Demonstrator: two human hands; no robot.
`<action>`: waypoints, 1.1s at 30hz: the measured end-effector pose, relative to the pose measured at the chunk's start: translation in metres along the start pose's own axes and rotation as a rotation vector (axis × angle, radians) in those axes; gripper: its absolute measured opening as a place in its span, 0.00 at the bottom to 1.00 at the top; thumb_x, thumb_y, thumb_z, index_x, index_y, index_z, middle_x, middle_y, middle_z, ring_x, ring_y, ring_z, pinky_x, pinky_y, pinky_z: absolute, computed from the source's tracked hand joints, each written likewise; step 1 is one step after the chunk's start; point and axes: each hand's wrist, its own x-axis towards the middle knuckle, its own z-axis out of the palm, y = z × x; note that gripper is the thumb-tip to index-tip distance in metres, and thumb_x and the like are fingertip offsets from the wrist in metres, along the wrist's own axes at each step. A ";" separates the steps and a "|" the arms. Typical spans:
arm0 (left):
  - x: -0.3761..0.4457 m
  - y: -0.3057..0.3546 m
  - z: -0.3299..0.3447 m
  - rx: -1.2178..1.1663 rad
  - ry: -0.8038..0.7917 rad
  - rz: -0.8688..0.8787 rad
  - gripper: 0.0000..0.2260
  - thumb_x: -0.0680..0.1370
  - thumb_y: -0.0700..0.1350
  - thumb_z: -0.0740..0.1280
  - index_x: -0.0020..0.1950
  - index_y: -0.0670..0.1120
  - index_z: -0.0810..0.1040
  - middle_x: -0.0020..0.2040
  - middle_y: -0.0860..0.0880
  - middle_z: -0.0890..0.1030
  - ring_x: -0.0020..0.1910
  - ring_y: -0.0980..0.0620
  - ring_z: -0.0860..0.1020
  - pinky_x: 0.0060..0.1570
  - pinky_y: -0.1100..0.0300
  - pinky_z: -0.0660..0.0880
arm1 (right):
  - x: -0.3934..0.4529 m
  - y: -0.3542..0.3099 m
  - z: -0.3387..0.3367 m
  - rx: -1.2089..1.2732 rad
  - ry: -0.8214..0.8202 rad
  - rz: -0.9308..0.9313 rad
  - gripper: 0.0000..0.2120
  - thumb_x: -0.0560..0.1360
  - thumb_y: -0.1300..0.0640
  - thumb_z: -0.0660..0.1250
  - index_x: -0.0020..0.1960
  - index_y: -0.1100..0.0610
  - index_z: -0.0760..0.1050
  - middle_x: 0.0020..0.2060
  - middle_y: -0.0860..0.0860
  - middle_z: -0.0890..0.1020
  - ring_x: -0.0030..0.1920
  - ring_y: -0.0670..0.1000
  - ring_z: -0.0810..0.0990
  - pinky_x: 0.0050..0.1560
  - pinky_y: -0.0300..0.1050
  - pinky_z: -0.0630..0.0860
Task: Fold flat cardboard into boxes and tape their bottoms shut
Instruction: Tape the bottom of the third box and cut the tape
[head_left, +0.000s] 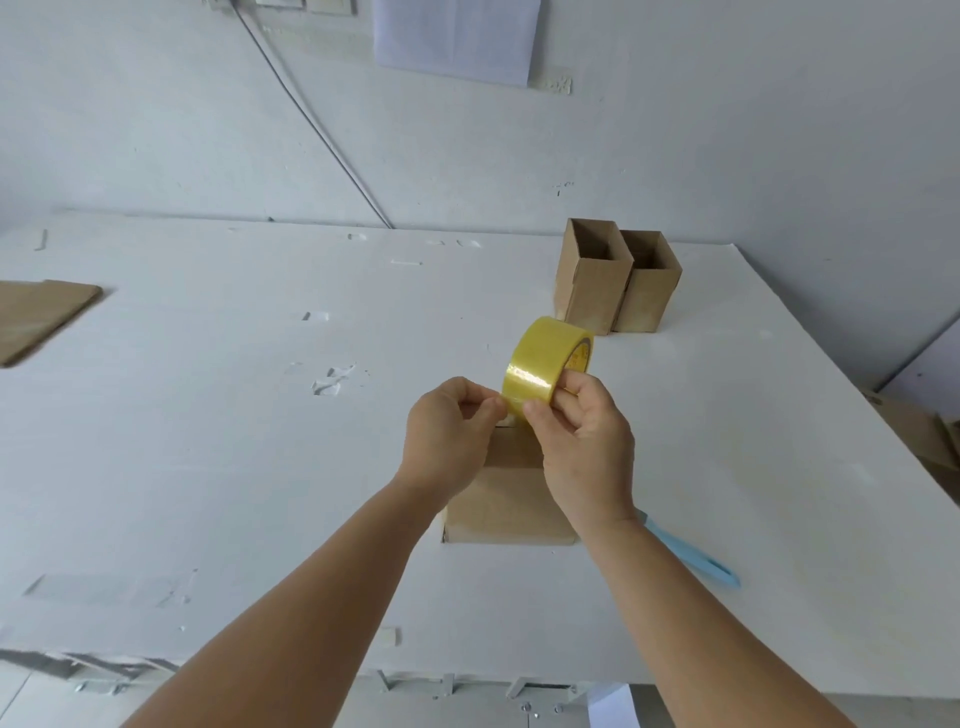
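The tape roll is up in the air just above the cardboard box, which sits on the white table. The right hand grips the roll, fingers through its core. The left hand pinches at the roll's near edge. Beyond the roll, two open boxes stand side by side, touching. Right of the box lies a blue handle; far left, flat cardboard.
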 end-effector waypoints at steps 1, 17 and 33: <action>0.000 0.000 0.000 0.023 -0.004 0.009 0.04 0.75 0.47 0.69 0.41 0.51 0.80 0.38 0.57 0.83 0.37 0.65 0.79 0.33 0.74 0.70 | 0.000 0.000 0.001 -0.014 0.003 -0.003 0.13 0.73 0.60 0.70 0.47 0.42 0.73 0.39 0.31 0.81 0.46 0.32 0.80 0.46 0.26 0.72; 0.007 0.006 -0.014 -0.195 -0.119 -0.088 0.10 0.75 0.48 0.70 0.37 0.46 0.74 0.32 0.53 0.79 0.39 0.51 0.78 0.45 0.53 0.74 | 0.000 0.008 0.013 -0.132 0.238 -0.165 0.20 0.68 0.54 0.71 0.56 0.62 0.71 0.53 0.51 0.69 0.54 0.49 0.71 0.56 0.43 0.72; 0.016 0.009 -0.031 -0.417 -0.186 -0.194 0.07 0.76 0.37 0.68 0.41 0.41 0.71 0.41 0.41 0.82 0.44 0.50 0.84 0.48 0.60 0.81 | 0.030 0.009 -0.015 0.141 -0.124 0.281 0.19 0.74 0.59 0.66 0.52 0.36 0.65 0.47 0.44 0.82 0.46 0.43 0.79 0.42 0.36 0.72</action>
